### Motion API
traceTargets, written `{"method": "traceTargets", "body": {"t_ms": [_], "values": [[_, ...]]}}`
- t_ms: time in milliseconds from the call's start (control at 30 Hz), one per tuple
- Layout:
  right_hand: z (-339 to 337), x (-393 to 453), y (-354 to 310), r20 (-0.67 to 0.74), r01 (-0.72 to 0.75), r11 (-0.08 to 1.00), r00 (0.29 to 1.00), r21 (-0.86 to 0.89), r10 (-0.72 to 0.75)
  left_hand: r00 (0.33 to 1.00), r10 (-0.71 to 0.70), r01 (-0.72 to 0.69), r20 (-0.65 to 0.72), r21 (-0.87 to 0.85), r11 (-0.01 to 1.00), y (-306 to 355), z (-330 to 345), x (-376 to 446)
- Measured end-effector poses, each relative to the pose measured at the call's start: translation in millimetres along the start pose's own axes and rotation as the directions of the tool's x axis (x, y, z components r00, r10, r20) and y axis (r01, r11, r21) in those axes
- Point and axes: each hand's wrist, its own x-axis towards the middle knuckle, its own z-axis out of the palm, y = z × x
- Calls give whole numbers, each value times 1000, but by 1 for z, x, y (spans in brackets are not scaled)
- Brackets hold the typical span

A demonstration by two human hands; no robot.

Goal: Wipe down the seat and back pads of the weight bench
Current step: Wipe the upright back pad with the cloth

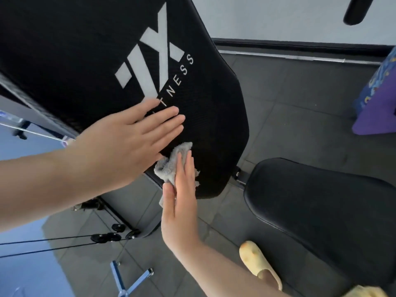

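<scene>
The black back pad (214, 99) of the weight bench, with a white logo, slopes across the upper left. My left hand (128, 138) lies flat on it with straight fingers, just below the logo. My right hand (182, 200) presses a crumpled grey cloth (171, 163) against the pad's lower edge with straight fingers. The black seat pad (321, 215) lies at the lower right, apart from both hands.
A yellow slipper (259, 262) stands on the grey tiled floor (289, 125) beside the seat. A purple patterned object (377, 99) sits at the right edge. Black cables and pulleys (107, 235) and a metal frame foot (128, 279) lie at the lower left.
</scene>
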Motion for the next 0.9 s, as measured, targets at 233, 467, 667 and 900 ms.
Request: {"method": "traceTargets", "body": {"t_ms": [233,467,667,900], "values": [[-13,-5,56,-266,-254,962,938,-99,221,994,-79,73,-75,-88,993,-15,1,-31],[-4,9,22,-118,276,919,940,-280,-319,992,-89,80,-88,-103,991,-22,-5,-32],[-8,20,7,-276,31,989,959,-144,-70,971,-220,209,-90,-122,970,-49,-20,-51],[17,78,-79,-231,361,920,892,-153,-389,916,-383,373,-124,-94,923,-95,-48,-62]]}}
